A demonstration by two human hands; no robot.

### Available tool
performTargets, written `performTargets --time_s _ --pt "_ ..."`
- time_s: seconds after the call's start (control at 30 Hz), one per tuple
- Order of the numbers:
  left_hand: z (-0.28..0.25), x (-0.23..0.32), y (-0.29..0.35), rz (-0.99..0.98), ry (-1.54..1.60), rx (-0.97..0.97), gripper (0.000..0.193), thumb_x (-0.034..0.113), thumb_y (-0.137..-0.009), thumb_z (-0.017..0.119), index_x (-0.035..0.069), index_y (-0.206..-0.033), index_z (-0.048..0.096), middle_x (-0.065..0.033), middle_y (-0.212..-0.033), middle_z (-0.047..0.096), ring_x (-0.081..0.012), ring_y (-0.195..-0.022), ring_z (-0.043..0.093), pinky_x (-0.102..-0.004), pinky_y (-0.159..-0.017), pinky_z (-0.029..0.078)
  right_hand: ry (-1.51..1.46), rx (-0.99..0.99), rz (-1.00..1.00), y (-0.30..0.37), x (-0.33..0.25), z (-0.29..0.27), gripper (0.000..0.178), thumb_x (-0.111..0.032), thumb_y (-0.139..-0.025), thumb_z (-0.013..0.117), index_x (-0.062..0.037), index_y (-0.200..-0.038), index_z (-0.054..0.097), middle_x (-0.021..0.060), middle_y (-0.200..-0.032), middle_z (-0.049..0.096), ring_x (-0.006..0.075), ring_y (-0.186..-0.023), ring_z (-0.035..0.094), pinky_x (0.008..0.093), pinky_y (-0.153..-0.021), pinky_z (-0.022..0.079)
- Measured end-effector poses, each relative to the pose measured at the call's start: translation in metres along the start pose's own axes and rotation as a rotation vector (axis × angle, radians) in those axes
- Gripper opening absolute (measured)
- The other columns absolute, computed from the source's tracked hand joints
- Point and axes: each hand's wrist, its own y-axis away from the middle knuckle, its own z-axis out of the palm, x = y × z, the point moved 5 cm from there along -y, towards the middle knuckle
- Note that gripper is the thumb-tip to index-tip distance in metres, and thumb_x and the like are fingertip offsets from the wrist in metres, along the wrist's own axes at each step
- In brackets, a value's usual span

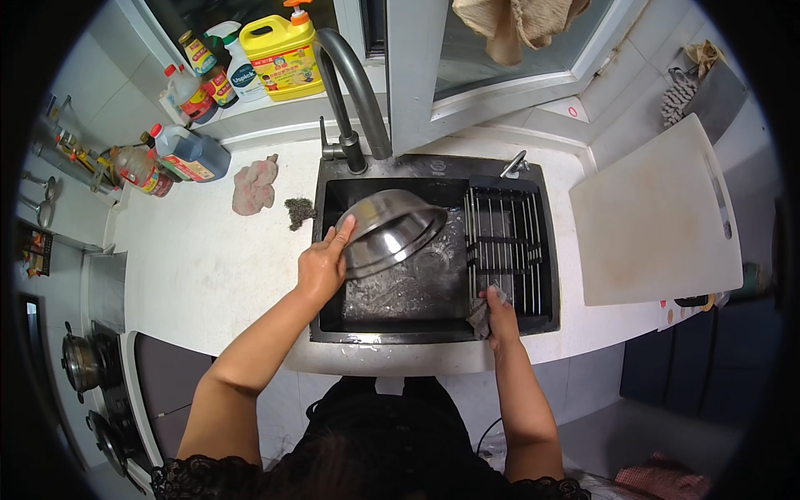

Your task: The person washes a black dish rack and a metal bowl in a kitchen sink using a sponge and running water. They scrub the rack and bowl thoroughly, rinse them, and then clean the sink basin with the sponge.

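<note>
Upper left of frame: plastic jug of dark liquid (pixel 196 152) on white tabletop (pixel 192 267). Next, crumpled pink cloth (pixel 254 187), then dark tangled scourer (pixel 300 213) just beside black rectangular sink (pixel 400 337). Left of centre, left hand (pixel 323 267): grip pinching edge of shiny round steel bowl (pixel 379 212), bowl tilted over wet sink. Lower right of centre, right hand (pixel 502 319): grip closed on crumpled grey cloth (pixel 479 317), near lower end of black-and-silver barred rack (pixel 500 244). Right side of frame: off-white cutting board (pixel 654 221), slot along one edge.

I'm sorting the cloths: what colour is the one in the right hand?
Grey; the cloth in the right hand shows best in the head view.
</note>
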Motion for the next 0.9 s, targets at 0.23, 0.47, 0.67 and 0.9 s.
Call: performTargets --time_s 0.23,0.47,0.67,0.9 --pt "0.146 -0.082 0.086 -1.145 0.582 -0.304 0.055 0.004 -0.076 0.053 0.012 -0.129 0.049 -0.0175 -0.084 0.067 -0.026 -0.051 0.064 -0.0382 -0.043 0.048 0.066 0.007 -0.002 -0.007 0.0 0.003 0.03 -0.032 -0.086 0.066 -0.0039 -0.097 0.062 0.0056 -0.086 0.064 0.0162 -0.076 0.061 0.0295 -0.069 0.049" --pt "0.239 -0.083 0.167 -1.714 0.905 -0.534 0.035 0.004 -0.081 0.056 0.001 -0.115 0.051 -0.0152 -0.098 0.06 -0.0244 -0.072 0.062 -0.0338 -0.048 0.053 0.825 0.147 -0.307 -0.014 -0.021 -0.014 0.041 -0.031 -0.072 0.074 0.0 -0.097 0.065 0.0139 -0.086 0.068 0.0257 -0.078 0.067 0.0363 -0.072 0.051" --pt "0.194 -0.046 0.129 -1.496 0.401 -0.476 0.076 0.018 -0.071 0.074 -0.006 -0.132 0.035 -0.0231 -0.135 0.042 -0.0352 -0.126 0.041 -0.0376 -0.102 0.037 1.543 0.101 -0.045 -0.025 -0.024 0.018 0.043 -0.039 -0.07 0.072 -0.0035 -0.094 0.068 0.0185 -0.097 0.067 0.0335 -0.093 0.064 0.0413 -0.081 0.051" --pt "0.201 0.032 0.081 -0.873 0.612 -0.436 0.088 0.022 -0.072 0.073 -0.007 -0.139 0.025 -0.0274 -0.135 0.039 -0.0361 -0.126 0.04 -0.0357 -0.105 0.033 1.766 0.015 -0.018 -0.028 -0.034 0.037 0.024 -0.021 -0.078 0.062 -0.0048 -0.095 0.069 0.0181 -0.099 0.066 0.0327 -0.095 0.064 0.0393 -0.082 0.052"
